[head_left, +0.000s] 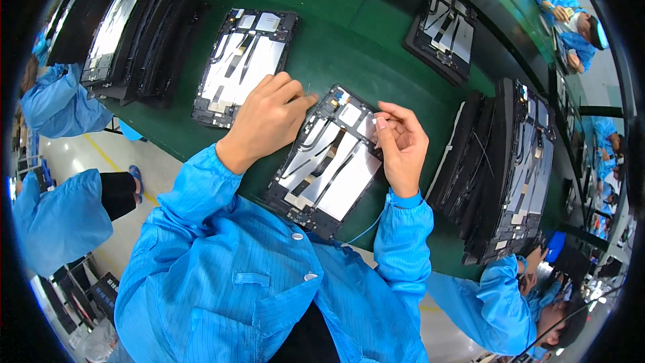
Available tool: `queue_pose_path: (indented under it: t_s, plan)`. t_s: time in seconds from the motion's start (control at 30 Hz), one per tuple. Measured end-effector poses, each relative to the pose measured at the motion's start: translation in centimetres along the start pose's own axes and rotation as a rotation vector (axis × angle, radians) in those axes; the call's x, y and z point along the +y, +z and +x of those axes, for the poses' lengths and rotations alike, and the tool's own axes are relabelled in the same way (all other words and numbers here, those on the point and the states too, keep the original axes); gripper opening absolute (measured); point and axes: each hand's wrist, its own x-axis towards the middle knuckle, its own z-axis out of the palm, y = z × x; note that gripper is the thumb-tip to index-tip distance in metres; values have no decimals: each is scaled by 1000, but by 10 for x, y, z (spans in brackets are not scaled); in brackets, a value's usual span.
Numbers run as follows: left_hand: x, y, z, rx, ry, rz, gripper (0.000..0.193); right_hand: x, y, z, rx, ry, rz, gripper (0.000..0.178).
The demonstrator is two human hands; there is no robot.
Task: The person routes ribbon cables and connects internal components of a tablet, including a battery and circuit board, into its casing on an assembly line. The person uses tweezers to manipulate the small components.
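Note:
An opened tablet [351,178] with its silver battery and black cables showing lies tilted on the green table in front of me. At its upper left edge my left hand [267,117] is closed, thumb and fingertips pressed together. Whatever it holds, if anything, is too small to make out. By the tablet's upper right edge, my right hand [402,148] pinches a small white piece [377,119] between thumb and finger. Another opened tablet [252,54] rests just beyond my left hand.
Tall stacks of tablets on black foam stand at the left [127,33] and right [514,161]. A smaller stack [445,30] sits at the far right of the green table [336,20]. People in blue smocks work on both sides. A thin blue cord [368,230] runs near my right cuff.

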Motion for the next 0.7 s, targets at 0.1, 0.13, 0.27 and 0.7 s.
queue_pose_path:
  t_s: [0.1, 0.13, 0.27, 0.7]
  plan:
    - [4, 6, 2, -40, 23, -58, 21, 1, 2, 0, 6, -7, -18, 25]
    - [5, 8, 3, -40, 26, -58, 21, 2, 3, 0, 14, -36, -57, 23]
    - [6, 12, 4, -29, 37, -104, 26, -8, 12, -1, -4, -79, -317, 18]
    - [12, 20, 12, -70, -12, -244, 17, -23, 38, 12, -143, -194, -869, 8]
